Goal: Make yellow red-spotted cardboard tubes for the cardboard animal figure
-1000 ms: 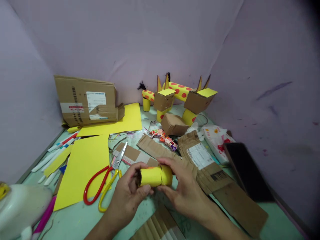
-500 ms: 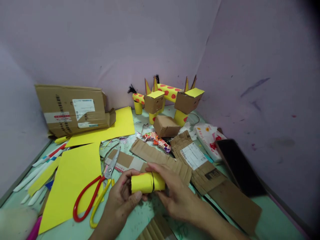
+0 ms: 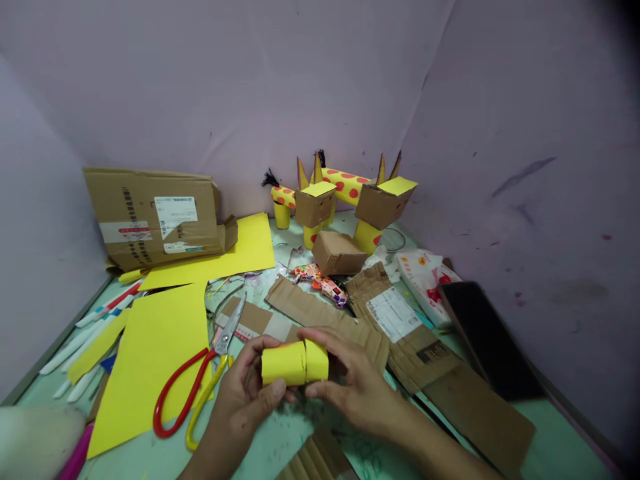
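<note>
Lower centre of frame: yellow paper-wrapped tube [image 3: 294, 362], short cylinder, smooth matte skin with one seam across it. Left hand [image 3: 240, 403] fingers curled round its left end; right hand [image 3: 350, 387] fingers closed on right end, thumb below. Tube held just above green bench [image 3: 150, 460]. Lower left: scissors [image 3: 200, 387], metal blades, one red loop, one yellow, lying partly on yellow paper sheet [image 3: 150, 360]. Left: flattened corrugated box [image 3: 155, 217] with white shipping label (print unreadable).
</note>
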### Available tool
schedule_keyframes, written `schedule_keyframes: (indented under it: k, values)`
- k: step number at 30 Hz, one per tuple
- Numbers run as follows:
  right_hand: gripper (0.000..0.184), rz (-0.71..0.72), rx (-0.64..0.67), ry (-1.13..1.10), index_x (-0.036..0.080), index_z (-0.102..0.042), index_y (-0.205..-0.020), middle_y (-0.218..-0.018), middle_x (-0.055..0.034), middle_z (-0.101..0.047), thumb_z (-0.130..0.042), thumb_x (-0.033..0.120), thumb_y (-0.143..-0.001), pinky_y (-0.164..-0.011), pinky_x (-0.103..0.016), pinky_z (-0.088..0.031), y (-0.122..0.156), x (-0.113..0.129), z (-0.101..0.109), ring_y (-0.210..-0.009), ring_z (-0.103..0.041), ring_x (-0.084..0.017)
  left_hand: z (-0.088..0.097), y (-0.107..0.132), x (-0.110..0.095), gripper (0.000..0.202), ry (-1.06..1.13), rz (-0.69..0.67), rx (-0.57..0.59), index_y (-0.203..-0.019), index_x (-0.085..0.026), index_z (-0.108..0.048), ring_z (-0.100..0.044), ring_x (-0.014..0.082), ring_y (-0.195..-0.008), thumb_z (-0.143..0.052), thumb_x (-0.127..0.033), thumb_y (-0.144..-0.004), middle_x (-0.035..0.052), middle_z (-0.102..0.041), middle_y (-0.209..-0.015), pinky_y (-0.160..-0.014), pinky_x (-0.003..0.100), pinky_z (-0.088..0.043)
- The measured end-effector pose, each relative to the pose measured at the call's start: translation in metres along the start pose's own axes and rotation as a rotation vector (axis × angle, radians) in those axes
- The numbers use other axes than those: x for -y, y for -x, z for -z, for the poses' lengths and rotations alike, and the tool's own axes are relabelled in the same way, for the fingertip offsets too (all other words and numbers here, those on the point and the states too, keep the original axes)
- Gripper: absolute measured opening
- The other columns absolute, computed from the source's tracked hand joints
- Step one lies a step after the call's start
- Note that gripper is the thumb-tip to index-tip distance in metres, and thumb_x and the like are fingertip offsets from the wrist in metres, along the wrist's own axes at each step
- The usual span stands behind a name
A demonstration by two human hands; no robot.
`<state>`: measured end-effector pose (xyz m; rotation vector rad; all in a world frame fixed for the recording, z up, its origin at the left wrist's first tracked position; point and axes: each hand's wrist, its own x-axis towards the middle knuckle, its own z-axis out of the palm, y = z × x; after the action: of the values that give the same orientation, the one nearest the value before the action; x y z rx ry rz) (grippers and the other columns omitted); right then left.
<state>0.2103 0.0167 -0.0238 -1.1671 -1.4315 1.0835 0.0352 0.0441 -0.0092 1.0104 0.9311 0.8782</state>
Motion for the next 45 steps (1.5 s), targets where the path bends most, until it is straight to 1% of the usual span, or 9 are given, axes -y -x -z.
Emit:
schedule_keyframes:
  k: [5, 9, 14, 19, 23, 26, 31, 37, 45]
  values:
    - [0.069, 0.02, 0.011, -0.028, 0.021, -0.052, -0.126, -0.121, -0.0108, -0.057, -0.079, 0.035, -0.064, -0.095, -0.039, -0.042, 0.003, -0.007, -0.005, -0.11, -0.055, -0.027, 0.008, -0.004, 0.006, 0.045, 0.067, 0.068, 0.058, -0.102, -0.02, -0.047, -0.059, 0.0138, -0.061, -0.073, -0.029, -0.067, 0.0013, -0.062, -0.08, -0.057, 0.025, -0.049]
    - [0.066, 0.025, 0.023, 0.003, 0.024, -0.052, -0.125, -0.122, -0.0089, -0.056, -0.079, 0.032, -0.065, -0.094, -0.037, -0.043, 0.006, -0.011, -0.007, -0.111, -0.054, -0.026, 0.006, -0.005, 0.006, 0.045, 0.128, 0.118, 0.056, -0.102, -0.02, -0.046, -0.058, 0.0123, -0.058, -0.073, -0.029, -0.067, 0.001, -0.063, -0.078, -0.057, 0.025, -0.049]
    - [0.074, -0.05, -0.026, 0.007, 0.025, -0.048, -0.126, -0.11, -0.0056, -0.063, -0.082, 0.03, -0.06, -0.084, -0.034, -0.049, 0.009, -0.007, -0.009, -0.096, -0.062, -0.023, -0.001, -0.002, 0.003, 0.041, 0.256, 0.203, 0.0, -0.1, -0.02, -0.049, -0.061, 0.0137, -0.066, -0.074, -0.026, -0.068, 0.0021, -0.065, -0.084, -0.058, 0.023, -0.051]
    - [0.064, -0.005, -0.058, 0.077, 0.022, -0.056, -0.117, -0.104, -0.0038, -0.066, -0.082, 0.03, -0.059, -0.083, -0.031, -0.048, 0.007, 0.002, -0.01, -0.092, -0.062, -0.021, -0.001, -0.003, 0.005, 0.037, 0.322, 0.254, 0.015, -0.101, -0.021, -0.051, -0.062, 0.0125, -0.067, -0.072, -0.02, -0.07, 0.0023, -0.066, -0.089, -0.059, 0.021, -0.05]
    - [0.068, -0.072, -0.13, 0.102, 0.021, -0.057, -0.112, -0.095, -0.0025, -0.067, -0.085, 0.034, -0.051, -0.074, -0.029, -0.05, 0.006, 0.008, -0.012, -0.08, -0.063, -0.019, 0.002, -0.005, 0.008, 0.038, 0.344, 0.295, 0.048, -0.105, -0.019, -0.051, -0.065, 0.0172, -0.073, -0.07, -0.019, -0.072, 0.0044, -0.067, -0.087, -0.062, 0.025, -0.052]
    - [0.054, -0.097, -0.166, 0.083, 0.021, -0.063, -0.098, -0.083, 0.0014, -0.068, -0.085, 0.033, -0.051, -0.068, -0.025, -0.049, 0.005, 0.011, -0.014, -0.072, -0.062, -0.016, 0.002, -0.006, 0.009, 0.049, 0.337, 0.324, 0.021, -0.116, -0.02, -0.047, -0.065, 0.017, -0.07, -0.069, -0.018, -0.073, 0.0047, -0.067, -0.087, -0.061, 0.026, -0.052]
    - [0.042, -0.061, -0.196, 0.025, 0.023, -0.067, -0.09, -0.077, 0.0053, -0.068, -0.085, 0.031, -0.052, -0.063, -0.019, -0.046, 0.005, 0.014, -0.013, -0.068, -0.061, -0.013, 0.0, -0.004, 0.008, 0.061, 0.276, 0.351, -0.023, -0.125, -0.018, -0.044, -0.061, 0.0138, -0.058, -0.071, -0.019, -0.071, 0.0043, -0.068, -0.081, -0.055, 0.024, -0.051]
    - [0.033, 0.035, -0.21, 0.067, 0.02, -0.066, -0.078, -0.073, 0.0042, -0.066, -0.085, 0.032, -0.054, -0.063, -0.018, -0.045, 0.006, 0.016, -0.013, -0.069, -0.061, -0.013, 0.0, -0.004, 0.008, 0.063, 0.254, 0.341, -0.014, -0.128, -0.019, -0.041, -0.057, 0.0141, -0.057, -0.07, -0.019, -0.072, 0.0061, -0.068, -0.088, -0.054, 0.027, -0.051]
    - [0.038, 0.056, -0.186, 0.188, 0.018, -0.066, -0.087, -0.08, 0.0, -0.066, -0.082, 0.035, -0.057, -0.071, -0.023, -0.045, 0.007, 0.015, -0.012, -0.077, -0.062, -0.017, -0.004, -0.003, 0.006, 0.063, 0.235, 0.335, -0.015, -0.131, -0.025, -0.039, -0.054, 0.0116, -0.056, -0.067, -0.021, -0.075, 0.0007, -0.066, -0.079, -0.055, 0.022, -0.048]
